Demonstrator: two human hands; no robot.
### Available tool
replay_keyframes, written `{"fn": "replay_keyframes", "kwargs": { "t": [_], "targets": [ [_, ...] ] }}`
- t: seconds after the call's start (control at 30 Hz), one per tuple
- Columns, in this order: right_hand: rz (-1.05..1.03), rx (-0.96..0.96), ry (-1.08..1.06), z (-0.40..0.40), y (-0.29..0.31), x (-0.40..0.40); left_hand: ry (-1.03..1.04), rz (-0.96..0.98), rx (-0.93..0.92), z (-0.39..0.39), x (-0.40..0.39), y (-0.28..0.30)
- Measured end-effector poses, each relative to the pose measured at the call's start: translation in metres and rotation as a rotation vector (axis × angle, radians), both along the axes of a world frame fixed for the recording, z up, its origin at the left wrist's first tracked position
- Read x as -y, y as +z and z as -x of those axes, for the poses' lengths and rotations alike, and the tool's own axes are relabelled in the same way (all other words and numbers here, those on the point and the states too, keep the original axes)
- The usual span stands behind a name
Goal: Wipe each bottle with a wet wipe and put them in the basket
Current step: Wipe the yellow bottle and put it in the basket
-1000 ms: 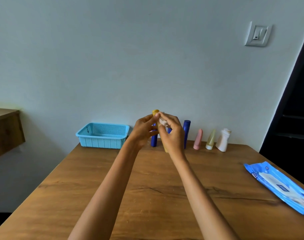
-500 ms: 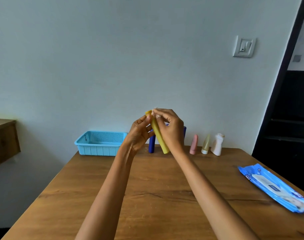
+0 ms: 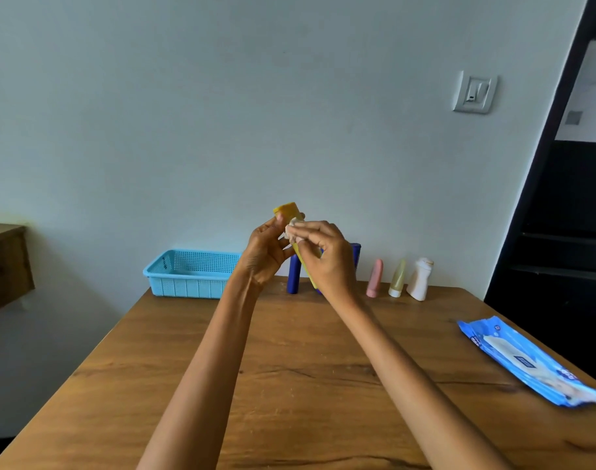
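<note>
yellow bottle [image 3: 288,212] is held up in the air over the far middle of the table [image 3: 289,368], tilted, cap end up and leaning left, lower end pointing down-right behind the right hand. left hand [image 3: 262,256] has its fingers closed around the bottle's upper part, thumb just under the cap. right hand [image 3: 330,259] pinches a crumpled white wet wipe [image 3: 292,230] between thumb and fingertips, pressed against the bottle's side just below the cap — both hands are touching the bottle, close together. behind the hands, standing upright along the table's far edge by the wall: a dark blue bottle [image 3: 293,276], a second dark blue bottle [image 3: 355,256] mostly hidden by the right hand, then a pink bottle [image 3: 374,278], a pale yellow-green tube [image 3: 397,278] standing on its white cap, and a white bottle [image 3: 420,278] — those last three sit just beside each other, apart from the held bottle. light blue basket [image 3: 188,274] sits at the far left corner of the table, left of the hands; cannot tell if anything lies in it. blue wet wipe pack [image 3: 527,361] lies flat near the right edge of the table, well apart from the bottles. light switch [image 3: 474,93] on the wall upper right.
</note>
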State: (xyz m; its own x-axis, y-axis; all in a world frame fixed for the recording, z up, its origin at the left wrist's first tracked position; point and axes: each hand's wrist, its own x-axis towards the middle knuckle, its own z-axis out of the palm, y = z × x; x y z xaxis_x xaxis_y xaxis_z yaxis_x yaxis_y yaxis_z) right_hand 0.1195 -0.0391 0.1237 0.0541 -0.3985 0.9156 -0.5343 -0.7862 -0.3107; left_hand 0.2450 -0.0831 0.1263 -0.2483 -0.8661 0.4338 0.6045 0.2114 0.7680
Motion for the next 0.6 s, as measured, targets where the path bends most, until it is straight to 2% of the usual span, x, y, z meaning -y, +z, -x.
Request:
{"fn": "replay_keyframes", "kwargs": {
  "t": [0.13,0.33,0.43,0.6],
  "targets": [
    [-0.153,0.151,-0.024,0.013,0.003,0.008,0.01,-0.018,-0.023,0.002,-0.003,-0.001],
    [-0.085,-0.009,0.0,0.016,-0.011,-0.003,0.04,-0.047,-0.092,-0.003,-0.004,0.002],
    [-0.122,0.019,-0.008,0.025,-0.018,-0.001,0.056,-0.07,-0.101,-0.004,-0.004,0.002],
    [-0.102,0.031,-0.03,0.014,0.006,0.006,0.036,-0.106,-0.069,0.009,-0.009,0.002]
  ]
}}
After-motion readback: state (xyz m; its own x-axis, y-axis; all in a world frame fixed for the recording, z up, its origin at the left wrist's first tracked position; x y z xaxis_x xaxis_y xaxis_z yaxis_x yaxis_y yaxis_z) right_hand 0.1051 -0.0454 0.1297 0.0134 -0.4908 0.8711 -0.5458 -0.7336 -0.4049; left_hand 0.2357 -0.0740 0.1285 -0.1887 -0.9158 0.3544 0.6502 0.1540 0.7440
